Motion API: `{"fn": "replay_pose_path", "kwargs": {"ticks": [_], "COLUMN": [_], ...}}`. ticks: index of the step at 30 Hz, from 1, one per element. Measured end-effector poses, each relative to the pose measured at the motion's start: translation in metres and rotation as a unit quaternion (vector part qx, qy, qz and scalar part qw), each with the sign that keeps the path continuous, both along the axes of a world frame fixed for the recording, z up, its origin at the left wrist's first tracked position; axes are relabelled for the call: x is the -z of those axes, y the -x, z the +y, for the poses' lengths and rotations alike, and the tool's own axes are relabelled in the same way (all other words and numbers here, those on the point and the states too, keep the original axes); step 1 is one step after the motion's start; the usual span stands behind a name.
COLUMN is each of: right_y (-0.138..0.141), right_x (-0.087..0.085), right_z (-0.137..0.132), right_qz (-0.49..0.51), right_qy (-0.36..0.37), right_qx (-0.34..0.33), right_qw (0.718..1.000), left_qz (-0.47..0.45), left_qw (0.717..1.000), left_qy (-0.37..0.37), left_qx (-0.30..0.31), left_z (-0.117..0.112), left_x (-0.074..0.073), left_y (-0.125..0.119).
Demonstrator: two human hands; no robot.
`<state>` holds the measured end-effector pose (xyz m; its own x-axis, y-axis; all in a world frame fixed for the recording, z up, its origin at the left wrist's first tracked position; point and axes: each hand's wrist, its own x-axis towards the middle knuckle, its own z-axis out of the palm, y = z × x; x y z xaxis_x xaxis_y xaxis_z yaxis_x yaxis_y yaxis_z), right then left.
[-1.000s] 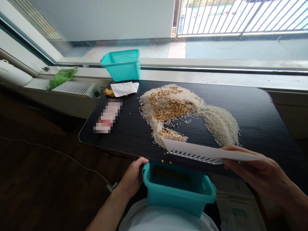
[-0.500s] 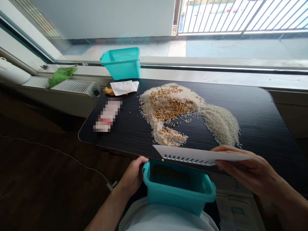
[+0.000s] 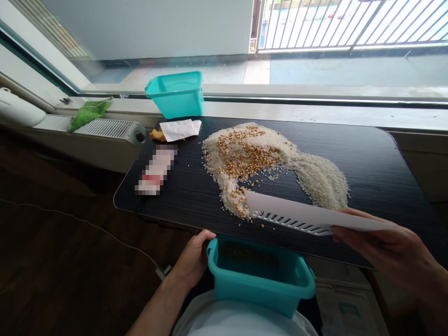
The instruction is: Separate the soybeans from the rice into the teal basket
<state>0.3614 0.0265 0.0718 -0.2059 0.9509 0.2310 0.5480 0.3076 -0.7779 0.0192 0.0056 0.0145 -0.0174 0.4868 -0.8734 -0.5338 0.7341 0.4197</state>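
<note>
My right hand [image 3: 388,249] grips a flat white slotted plastic piece [image 3: 301,217], its far end resting among the near clump of soybeans and rice [image 3: 241,200] on the black table [image 3: 378,163]. A bigger pile of rice mixed with soybeans [image 3: 245,149] lies behind it, with plain rice [image 3: 322,179] to the right. My left hand [image 3: 192,261] holds the left rim of a teal bin [image 3: 261,275] below the table's near edge; dark contents lie inside it.
A second teal bin [image 3: 175,93] stands on the sill at the back left. White paper [image 3: 180,128] and a blurred packet [image 3: 156,169] lie on the table's left part. A green cloth [image 3: 89,112] rests on a radiator. A white cable [image 3: 87,224] crosses the dark floor.
The white slotted piece drew back toward the table's near edge over the bin, then moved forward and right again into the near clump of beans. My left hand stayed on the bin.
</note>
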Motion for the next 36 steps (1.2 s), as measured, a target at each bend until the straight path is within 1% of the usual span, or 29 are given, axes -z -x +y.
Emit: {"fn": "replay_pose_path", "kwargs": {"ticks": [3, 7, 11, 13, 15, 21, 25, 31, 33, 36], "right_y": [0.006, 0.007, -0.008, -0.013, -0.011, 0.007, 0.009, 0.014, 0.014, 0.011], "right_x": [0.0, -0.002, 0.002, 0.004, 0.003, -0.006, -0.01, -0.008, -0.009, -0.013], "right_z": [0.006, 0.004, -0.003, -0.004, -0.002, 0.005, 0.005, 0.01, 0.009, 0.005], "right_qz": [0.005, 0.013, 0.018, 0.018, 0.016, -0.007, 0.001, -0.013, -0.015, -0.007], "right_qy": [-0.023, -0.027, 0.006, 0.026, 0.031, -0.015, -0.042, -0.026, -0.033, -0.036], "right_qx": [-0.025, -0.014, 0.021, 0.024, 0.013, -0.014, 0.001, -0.032, -0.031, -0.011], "right_qw": [0.999, 0.999, 1.0, 0.999, 0.999, 1.0, 0.999, 0.999, 0.999, 0.999], "left_qz": [0.005, 0.006, 0.002, 0.002, 0.006, 0.016, 0.008, 0.008, 0.008, 0.001], "left_qw": [1.0, 1.0, 1.0, 1.0, 1.0, 1.0, 1.0, 1.0, 1.0, 1.0], "left_qy": [0.003, 0.002, 0.002, 0.006, 0.01, 0.009, 0.011, 0.01, 0.01, 0.005], "left_qx": [0.002, -0.006, -0.013, -0.011, -0.006, -0.003, -0.005, -0.007, -0.007, -0.007], "left_z": [0.001, 0.001, 0.0, 0.0, 0.001, 0.001, 0.001, 0.001, 0.001, 0.001], "left_x": [-0.001, -0.002, -0.002, -0.002, -0.002, -0.003, -0.003, -0.004, -0.005, -0.004], "left_y": [0.0, -0.001, -0.002, -0.002, -0.002, -0.001, -0.002, -0.002, -0.002, -0.003]}}
